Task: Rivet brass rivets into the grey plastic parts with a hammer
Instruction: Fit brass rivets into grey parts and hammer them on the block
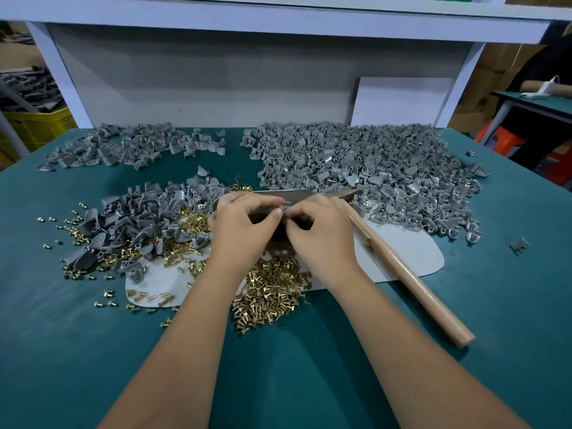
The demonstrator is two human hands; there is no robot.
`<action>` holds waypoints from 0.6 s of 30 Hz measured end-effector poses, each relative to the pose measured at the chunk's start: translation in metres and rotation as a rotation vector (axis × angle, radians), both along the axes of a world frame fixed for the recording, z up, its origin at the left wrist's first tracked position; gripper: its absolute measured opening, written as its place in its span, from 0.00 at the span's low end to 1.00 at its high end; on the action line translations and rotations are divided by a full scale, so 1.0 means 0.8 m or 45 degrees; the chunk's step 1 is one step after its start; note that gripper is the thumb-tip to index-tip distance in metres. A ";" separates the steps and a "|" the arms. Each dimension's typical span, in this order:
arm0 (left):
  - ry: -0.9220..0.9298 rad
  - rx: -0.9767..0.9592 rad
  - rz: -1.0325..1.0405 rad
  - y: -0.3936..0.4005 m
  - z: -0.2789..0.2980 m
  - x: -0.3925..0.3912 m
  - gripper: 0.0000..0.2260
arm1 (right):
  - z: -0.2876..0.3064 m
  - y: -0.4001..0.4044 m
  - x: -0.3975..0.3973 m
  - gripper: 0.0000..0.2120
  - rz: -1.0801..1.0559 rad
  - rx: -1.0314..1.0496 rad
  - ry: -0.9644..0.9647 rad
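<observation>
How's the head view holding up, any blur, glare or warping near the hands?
Head view: even lighting, soft shadows under the left hand and right hand; fingertips and the small part between them slightly blurred; mild glare on the hammer handle; wide-angle bending curves the table edges.

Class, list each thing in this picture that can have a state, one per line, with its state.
Left hand: pinching a small part.
Right hand: pinching the same part.
Hammer: lying on the table, unheld.
Brass rivets: loose heap.
Right pile of grey parts: some showing brass rivets.
</observation>
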State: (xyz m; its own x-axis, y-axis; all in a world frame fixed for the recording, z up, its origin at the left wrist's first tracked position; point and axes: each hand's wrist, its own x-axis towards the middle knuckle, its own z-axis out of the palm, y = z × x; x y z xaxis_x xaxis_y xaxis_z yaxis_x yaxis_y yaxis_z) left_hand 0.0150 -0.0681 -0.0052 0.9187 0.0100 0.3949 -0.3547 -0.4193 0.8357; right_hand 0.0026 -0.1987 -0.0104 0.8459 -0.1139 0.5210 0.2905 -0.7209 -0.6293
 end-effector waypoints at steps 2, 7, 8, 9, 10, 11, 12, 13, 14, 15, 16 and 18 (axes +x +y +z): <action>0.021 -0.032 0.010 0.001 -0.002 0.003 0.09 | 0.002 -0.002 0.000 0.06 0.037 0.116 0.031; 0.020 0.031 0.245 -0.001 -0.001 -0.001 0.11 | 0.005 -0.007 0.002 0.14 -0.039 0.133 -0.011; 0.005 0.102 0.271 -0.002 -0.003 -0.001 0.07 | 0.005 -0.008 0.002 0.16 -0.041 0.070 0.000; -0.009 0.180 0.285 -0.003 -0.004 -0.001 0.05 | 0.004 -0.008 0.003 0.18 -0.033 -0.005 0.022; -0.019 0.250 0.292 -0.004 -0.006 -0.001 0.06 | 0.003 -0.008 0.004 0.18 -0.021 -0.074 0.048; -0.024 0.297 0.293 -0.004 -0.008 -0.002 0.08 | 0.002 -0.007 0.005 0.17 -0.008 -0.123 0.067; -0.030 0.323 0.296 -0.005 -0.008 -0.001 0.08 | 0.001 -0.007 0.005 0.16 0.005 -0.147 0.072; -0.039 0.323 0.294 -0.004 -0.009 0.000 0.06 | 0.001 -0.006 0.005 0.15 0.014 -0.147 0.060; -0.043 0.303 0.286 -0.004 -0.009 0.001 0.04 | 0.001 -0.005 0.004 0.14 0.018 -0.123 0.034; -0.043 0.273 0.274 -0.003 -0.010 0.002 0.03 | 0.000 -0.005 0.003 0.13 0.019 -0.081 0.003; -0.042 0.260 0.263 -0.002 -0.010 0.002 0.02 | 0.000 -0.004 0.003 0.12 0.017 -0.026 -0.025; -0.048 0.276 0.248 -0.003 -0.010 0.002 0.02 | 0.001 -0.003 0.005 0.11 0.009 0.081 -0.034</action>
